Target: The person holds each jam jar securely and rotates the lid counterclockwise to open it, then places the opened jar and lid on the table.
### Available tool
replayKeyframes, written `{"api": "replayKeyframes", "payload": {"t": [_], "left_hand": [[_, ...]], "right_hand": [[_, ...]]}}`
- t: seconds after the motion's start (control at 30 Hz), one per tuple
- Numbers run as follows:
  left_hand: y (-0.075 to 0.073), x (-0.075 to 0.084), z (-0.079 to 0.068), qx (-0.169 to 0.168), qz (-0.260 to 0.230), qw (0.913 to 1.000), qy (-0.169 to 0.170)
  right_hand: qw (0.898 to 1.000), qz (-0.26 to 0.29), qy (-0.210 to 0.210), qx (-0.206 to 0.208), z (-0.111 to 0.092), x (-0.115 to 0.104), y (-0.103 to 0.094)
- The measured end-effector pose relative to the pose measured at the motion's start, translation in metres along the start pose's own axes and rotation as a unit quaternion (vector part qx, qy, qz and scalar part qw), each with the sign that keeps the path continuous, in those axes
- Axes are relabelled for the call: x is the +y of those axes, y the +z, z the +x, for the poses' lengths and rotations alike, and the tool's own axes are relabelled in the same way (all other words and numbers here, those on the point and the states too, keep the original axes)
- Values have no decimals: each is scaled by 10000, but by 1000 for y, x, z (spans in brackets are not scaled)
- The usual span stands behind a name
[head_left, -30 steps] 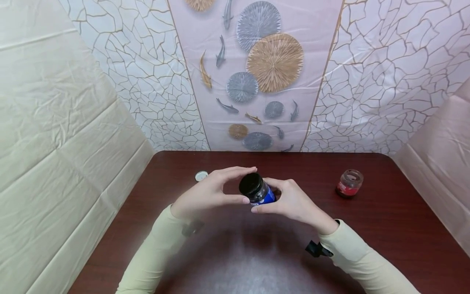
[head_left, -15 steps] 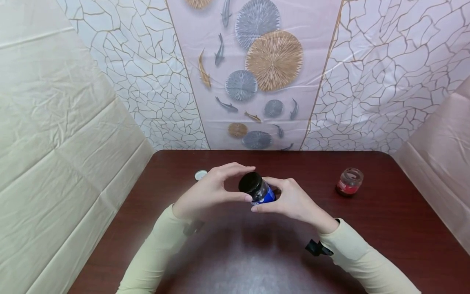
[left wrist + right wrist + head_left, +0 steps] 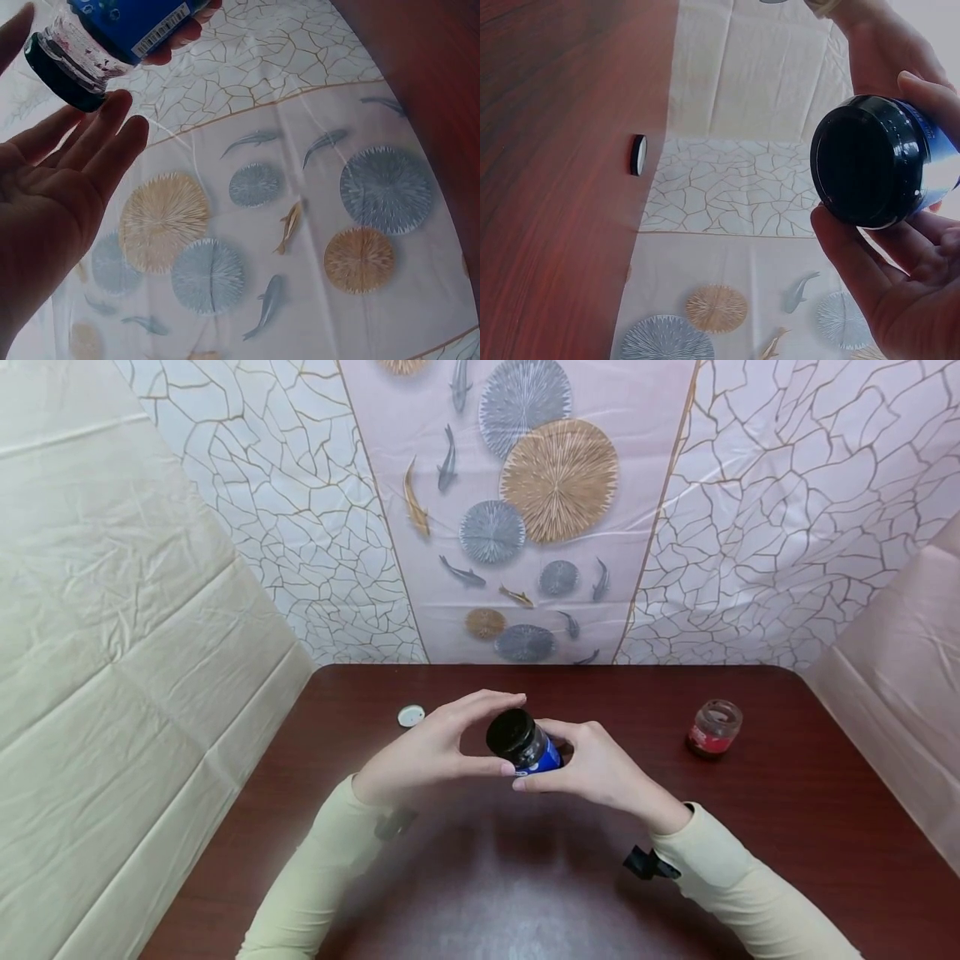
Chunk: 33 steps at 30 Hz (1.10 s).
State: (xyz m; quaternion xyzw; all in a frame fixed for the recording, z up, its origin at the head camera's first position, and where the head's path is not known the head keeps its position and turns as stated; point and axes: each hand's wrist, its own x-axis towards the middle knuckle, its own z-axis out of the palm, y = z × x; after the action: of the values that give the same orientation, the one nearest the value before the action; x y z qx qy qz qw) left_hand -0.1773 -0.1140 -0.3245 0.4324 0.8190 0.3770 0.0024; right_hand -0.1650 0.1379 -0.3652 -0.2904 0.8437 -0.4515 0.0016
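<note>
A glass jar [image 3: 546, 760] with a blue label and dark red smears under its neck is held tilted above the table, its black lid [image 3: 513, 732] toward the upper left. My right hand [image 3: 603, 772] grips the jar's body from the right, thumb in front and fingers behind. Around the lid curve the thumb and fingers of my left hand [image 3: 431, 747]; in the left wrist view its fingertips [image 3: 120, 101] are right at the lid's edge. The jar's dark round base [image 3: 859, 165] faces the right wrist camera.
An open glass jar [image 3: 714, 728] with a red label and dark residue stands at the right on the dark red-brown table [image 3: 795, 827]. A loose lid [image 3: 411, 717], white inside, lies beyond my left hand. Patterned cloth [image 3: 525, 568] hangs behind the table.
My left fingers and thumb have shifted slightly about the lid. The jar and my right hand have stayed nearly in place.
</note>
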Motion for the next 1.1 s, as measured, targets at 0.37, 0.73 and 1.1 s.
{"api": "replayKeyframes", "payload": {"t": [0.37,0.73,1.1], "left_hand": [[-3,-5,1,-288,-154,9983,472],[-4,-6,-1,-65,-487,9986,193],[0,-4,-1,235,-282,9993,39]], "right_hand": [[10000,-69,10,-62,-1,2,1],[9999,-62,83,-88,0,1,2],[9998,-147,70,-88,1,3,2]]}}
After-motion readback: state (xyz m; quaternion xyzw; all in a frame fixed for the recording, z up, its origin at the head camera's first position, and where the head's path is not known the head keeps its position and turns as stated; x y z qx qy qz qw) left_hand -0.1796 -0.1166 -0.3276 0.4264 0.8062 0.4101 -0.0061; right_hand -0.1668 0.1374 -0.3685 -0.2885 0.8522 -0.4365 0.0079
